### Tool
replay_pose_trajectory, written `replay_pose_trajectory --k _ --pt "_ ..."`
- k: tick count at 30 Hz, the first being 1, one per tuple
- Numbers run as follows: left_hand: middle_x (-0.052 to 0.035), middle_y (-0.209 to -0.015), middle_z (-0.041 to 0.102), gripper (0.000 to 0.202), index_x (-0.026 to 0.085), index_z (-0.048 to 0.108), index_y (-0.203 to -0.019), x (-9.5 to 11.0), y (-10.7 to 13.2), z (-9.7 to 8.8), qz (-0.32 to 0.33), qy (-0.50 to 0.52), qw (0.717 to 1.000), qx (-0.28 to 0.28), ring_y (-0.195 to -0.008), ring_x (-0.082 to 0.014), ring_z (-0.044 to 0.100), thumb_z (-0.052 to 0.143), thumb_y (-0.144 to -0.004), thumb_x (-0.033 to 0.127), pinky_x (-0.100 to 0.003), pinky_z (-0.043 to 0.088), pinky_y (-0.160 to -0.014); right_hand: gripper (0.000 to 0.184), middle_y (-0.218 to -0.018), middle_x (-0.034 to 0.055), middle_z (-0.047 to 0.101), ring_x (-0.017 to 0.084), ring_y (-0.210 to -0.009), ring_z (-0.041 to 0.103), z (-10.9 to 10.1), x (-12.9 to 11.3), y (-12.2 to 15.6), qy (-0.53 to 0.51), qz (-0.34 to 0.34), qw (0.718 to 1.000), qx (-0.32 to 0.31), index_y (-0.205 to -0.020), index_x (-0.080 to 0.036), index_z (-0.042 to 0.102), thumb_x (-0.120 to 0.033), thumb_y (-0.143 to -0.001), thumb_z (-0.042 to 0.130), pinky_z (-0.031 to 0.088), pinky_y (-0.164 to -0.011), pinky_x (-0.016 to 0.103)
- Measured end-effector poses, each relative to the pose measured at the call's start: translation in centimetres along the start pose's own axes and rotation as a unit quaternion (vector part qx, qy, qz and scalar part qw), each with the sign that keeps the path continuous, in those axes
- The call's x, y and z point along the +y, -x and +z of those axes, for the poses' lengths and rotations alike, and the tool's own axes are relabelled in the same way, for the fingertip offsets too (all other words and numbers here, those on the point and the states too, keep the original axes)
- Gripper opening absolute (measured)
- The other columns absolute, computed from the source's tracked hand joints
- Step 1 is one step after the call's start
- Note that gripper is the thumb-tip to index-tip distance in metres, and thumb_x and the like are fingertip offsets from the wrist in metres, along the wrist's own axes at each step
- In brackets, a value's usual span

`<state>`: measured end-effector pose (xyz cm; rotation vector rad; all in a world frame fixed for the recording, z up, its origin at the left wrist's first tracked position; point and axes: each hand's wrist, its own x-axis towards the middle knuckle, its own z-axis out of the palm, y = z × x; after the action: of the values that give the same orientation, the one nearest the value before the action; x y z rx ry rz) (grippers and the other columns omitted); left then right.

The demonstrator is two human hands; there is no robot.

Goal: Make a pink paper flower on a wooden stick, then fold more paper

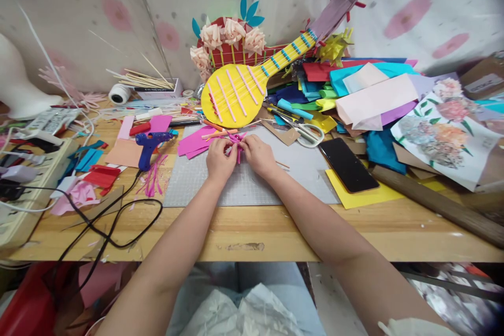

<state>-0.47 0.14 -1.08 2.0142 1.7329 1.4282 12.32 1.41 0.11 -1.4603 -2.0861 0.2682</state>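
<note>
both hands work at the far edge of the grey cutting mat (252,186), which lies in the middle of the wooden surface (244,233). the left hand (219,161) and the right hand (259,156) rest side by side on the mat, backs up, close together. between them, on the mat's far part, sits a small pink paper piece (237,143), with thin strips of it showing past the fingertips. the fingers of both hands are drawn in narrow and pinch this piece from either side. how the thumbs lie cannot be told.

just beyond the mat's far edge leans a yellow paper guitar (232,95) with pink strings, and behind it stands a cluster of paper roses (232,35). magenta paper sheets (193,143) overlap the mat's far left corner. left of the mat, off its edge, lies a blue glue gun (151,143), and its black cable (112,220) loops over the surface toward the near side. white-handled scissors (306,134) lie at the mat's far right corner. a black phone (348,165), screen dark, lies at the mat's right edge, partly on a yellow sheet (364,197). farther right of the mat rises a heap of coloured paper (354,84), and beyond that lies a floral print (444,131).
</note>
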Motion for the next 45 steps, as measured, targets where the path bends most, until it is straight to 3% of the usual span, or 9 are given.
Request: replay_pose_trajectory --k 4,9,14,19,23,28,32,39,45 --pt "-0.0009 -0.073 0.051 0.012 0.020 0.049 -0.071 0.2 -0.1 0.1 -0.057 0.034 0.997 0.048 -0.071 -0.0148 0.047 0.058 -0.074 0.027 -0.029 0.038 -0.068 0.025 -0.095 0.0076 0.059 0.019 -0.083 0.054 0.0 -0.7 0.1 0.017 0.006 1.000 0.004 -0.092 -0.019 0.058 -0.031 -0.091 0.036 0.037 -0.064 0.027" --pt "0.0036 -0.062 0.050 0.012 0.020 0.050 -0.068 0.7 -0.2 0.6 -0.170 0.123 0.977 0.041 -0.055 -0.0099 0.045 0.060 -0.070 0.026 -0.025 0.037 -0.058 0.028 -0.094 0.0093 0.059 0.019 -0.083 0.053 0.1 -1.3 0.2 0.046 -0.003 0.999 0.027 -0.093 -0.018 0.059 -0.032 -0.092 0.034 0.035 -0.064 0.027" --pt "0.0011 -0.059 0.058 0.009 0.015 0.057 -0.061 1.3 -0.9 0.7 -0.299 0.333 0.893 0.045 -0.052 -0.0072 0.048 0.056 -0.065 0.023 -0.021 0.037 -0.052 0.029 -0.091 0.0078 0.059 0.017 -0.085 0.052 0.2 -1.5 0.3 0.096 -0.041 0.993 0.062 -0.092 -0.018 0.059 -0.032 -0.093 0.033 0.033 -0.064 0.025" --pt "-0.0022 -0.066 0.064 0.020 0.014 0.062 -0.067 2.3 -1.2 -0.3 -0.400 0.379 0.834 0.023 -0.049 -0.0079 0.052 0.062 -0.062 0.033 -0.017 0.028 -0.040 0.030 -0.090 0.0073 0.060 0.017 -0.086 0.051 0.2 -1.5 0.3 0.131 -0.071 0.986 0.071 -0.087 -0.018 0.060 -0.029 -0.093 0.033 0.033 -0.066 0.026" --pt "-0.0036 -0.068 0.065 0.024 0.013 0.063 -0.069 2.5 -1.3 -0.5 -0.435 0.421 0.796 0.012 -0.060 -0.0123 0.059 0.068 -0.057 0.033 -0.018 0.036 -0.044 0.029 -0.090 0.0077 0.061 0.018 -0.084 0.052 0.3 -1.6 0.4 0.143 -0.087 0.984 0.058 -0.085 -0.018 0.060 -0.026 -0.092 0.033 0.034 -0.067 0.027" --pt "-0.0057 -0.075 0.067 0.023 0.014 0.062 -0.072 1.4 -1.6 -0.4 -0.443 0.449 0.776 0.020 -0.075 -0.0164 0.063 0.069 -0.057 0.030 -0.022 0.045 -0.056 0.024 -0.102 0.0087 0.059 0.018 -0.094 0.051 0.2 -1.9 0.8 0.054 -0.101 0.988 0.102 -0.098 -0.019 0.057 -0.029 -0.089 0.037 0.039 -0.076 0.029" --pt "-0.0087 -0.083 0.068 0.018 0.014 0.062 -0.075 0.6 -2.0 -0.6 -0.455 0.445 0.772 0.000 -0.085 -0.0190 0.063 0.065 -0.063 0.028 -0.025 0.047 -0.061 0.023 -0.102 0.0098 0.056 0.018 -0.094 0.052 -1.7 -1.3 -0.1 -0.100 -0.028 0.978 0.181 -0.100 -0.018 0.051 -0.031 -0.081 0.048 0.042 -0.080 0.032" --pt "-0.0080 -0.084 0.069 0.024 0.015 0.064 -0.076 0.1 -2.0 -0.8 -0.444 0.447 0.776 -0.005 -0.088 -0.0189 0.063 0.068 -0.061 0.032 -0.022 0.045 -0.059 0.024 -0.082 0.0004 0.056 0.011 -0.070 0.054 -5.6 2.7 -2.6 -0.384 0.106 0.917 -0.002 -0.082 -0.019 0.049 -0.038 -0.070 0.059 0.048 -0.064 0.027" --pt "-0.0057 -0.077 0.068 0.022 0.015 0.063 -0.074 0.3 -2.0 -0.9 -0.449 0.457 0.768 0.003 -0.081 -0.0166 0.065 0.070 -0.060 0.030 -0.019 0.041 -0.052 0.028 -0.085 0.0008 0.057 0.010 -0.071 0.056 -3.7 2.6 -2.0 -0.456 0.138 0.871 -0.118 -0.085 -0.018 0.053 -0.038 -0.069 0.063 0.049 -0.063 0.025"
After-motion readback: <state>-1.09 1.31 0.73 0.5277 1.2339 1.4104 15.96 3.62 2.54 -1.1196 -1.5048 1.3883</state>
